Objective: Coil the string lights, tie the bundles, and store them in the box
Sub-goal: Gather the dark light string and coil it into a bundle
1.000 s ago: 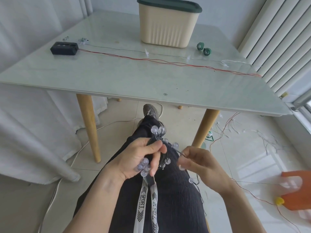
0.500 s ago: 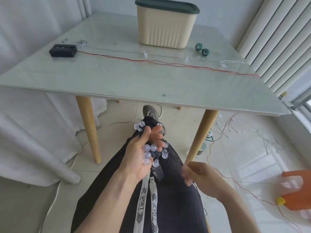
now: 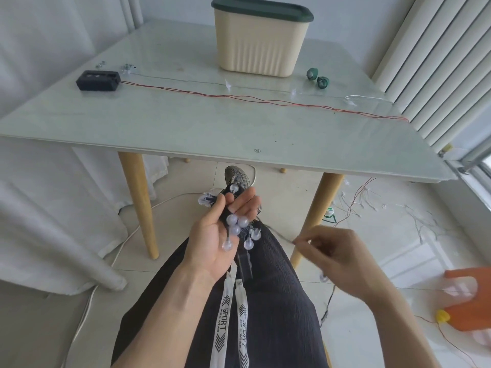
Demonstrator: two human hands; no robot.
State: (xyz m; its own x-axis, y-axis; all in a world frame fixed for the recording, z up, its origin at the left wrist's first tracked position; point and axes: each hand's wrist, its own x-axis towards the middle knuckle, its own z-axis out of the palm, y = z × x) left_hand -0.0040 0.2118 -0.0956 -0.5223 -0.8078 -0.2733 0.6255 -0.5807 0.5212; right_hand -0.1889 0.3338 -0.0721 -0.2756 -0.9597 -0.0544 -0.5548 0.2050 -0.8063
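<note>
- Your left hand (image 3: 220,235) sits over your lap, palm up, its fingers curled round a bundle (image 3: 237,224) of round clear bulbs and dark wire; some bulbs poke out past the fingertips on the far side, others hang over the palm.
- Your right hand (image 3: 332,251) is just to the right of it and a little nearer you, thumb and fingers pinched together on the dark wire (image 3: 276,233), which runs taut from the bundle to that pinch.
- That taut stretch is what the next wrap turns on: it lies roughly left to right, slanting down toward your right hand, while the bundle's long axis runs away from you along your thigh. I judge the right hand has to carry the wire across and round the left to lay another loop.
- Behind the pinch the wire drops past your right knee to the floor; how much is left there I can't tell.
- The box (image 3: 261,35), cream with a dark green lid on it, stands at the far side of the table (image 3: 186,128), well apart from both hands. It still has to be opened.
- A second string (image 3: 239,96), red wire, lies stretched across the table from a black battery pack (image 3: 97,80) toward the right edge, not yet coiled.
- Two small green rolls (image 3: 317,78) sit right of the box; whether they are ties I can't tell.
- Readable writing: "SPORT" on the two white drawstrings (image 3: 233,314) on your lap, with smaller print I can't make out.
</note>
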